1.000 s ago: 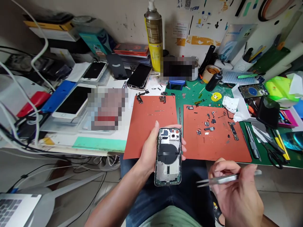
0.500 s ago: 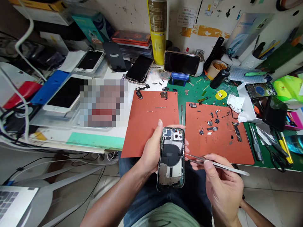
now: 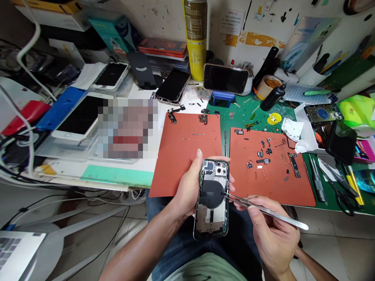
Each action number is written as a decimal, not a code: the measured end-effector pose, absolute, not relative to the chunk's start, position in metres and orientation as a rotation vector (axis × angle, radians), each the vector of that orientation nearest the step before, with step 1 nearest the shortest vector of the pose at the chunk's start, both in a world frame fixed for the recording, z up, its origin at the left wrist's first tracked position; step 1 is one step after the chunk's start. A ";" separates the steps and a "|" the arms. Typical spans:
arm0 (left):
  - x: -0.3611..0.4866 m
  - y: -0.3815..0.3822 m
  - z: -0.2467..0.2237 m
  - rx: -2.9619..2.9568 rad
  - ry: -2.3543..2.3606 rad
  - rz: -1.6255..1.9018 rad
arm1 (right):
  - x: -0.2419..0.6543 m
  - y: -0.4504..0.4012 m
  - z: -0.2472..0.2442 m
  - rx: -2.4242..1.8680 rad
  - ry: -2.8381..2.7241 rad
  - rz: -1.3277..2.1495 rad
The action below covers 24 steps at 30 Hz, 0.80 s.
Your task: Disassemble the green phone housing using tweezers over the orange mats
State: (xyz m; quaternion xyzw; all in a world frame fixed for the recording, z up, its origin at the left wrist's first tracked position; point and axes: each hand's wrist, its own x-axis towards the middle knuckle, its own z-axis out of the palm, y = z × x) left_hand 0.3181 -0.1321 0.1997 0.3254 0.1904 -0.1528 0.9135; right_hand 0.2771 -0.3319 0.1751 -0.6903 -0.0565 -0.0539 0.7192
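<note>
My left hand (image 3: 189, 187) is wrapped round an opened phone housing (image 3: 213, 224), thumb along its left edge and fingertips showing past its right edge. Its inside faces me, with a round black wireless charging coil (image 3: 211, 194) in the middle and camera openings at the top. Between the thumb and fingers of my right hand (image 3: 274, 226) is a pair of metal tweezers (image 3: 272, 212). Their points touch the right edge of the black coil, or lie just over it; I cannot tell which. The housing is held over my lap, in front of the bench edge.
Small phone parts lie scattered on the right brown mat (image 3: 272, 187); a few more are on the left brown mat (image 3: 178, 156). A metal pry tool (image 3: 225, 144) lies between them. Behind stand a phone on a blue holder (image 3: 225, 78) and a spray can (image 3: 195, 47). Scissors (image 3: 344, 199) lie at right.
The tweezer points have shifted slightly left and up on the coil's right edge, and my right hand has turned a little. My left hand keeps its hold on the housing.
</note>
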 end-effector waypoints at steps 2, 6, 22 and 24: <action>0.318 -0.132 0.199 0.673 0.385 -0.313 | 0.277 -0.333 0.174 -1.526 -0.127 -0.117; 0.317 -0.131 0.198 0.653 0.384 -0.332 | 0.278 -0.334 0.172 -1.547 -0.137 -0.120; 0.318 -0.130 0.198 0.665 0.375 -0.365 | 0.282 -0.340 0.167 -1.612 -0.203 -0.148; 0.318 -0.130 0.199 0.650 0.378 -0.381 | 0.283 -0.340 0.170 -1.597 -0.214 -0.127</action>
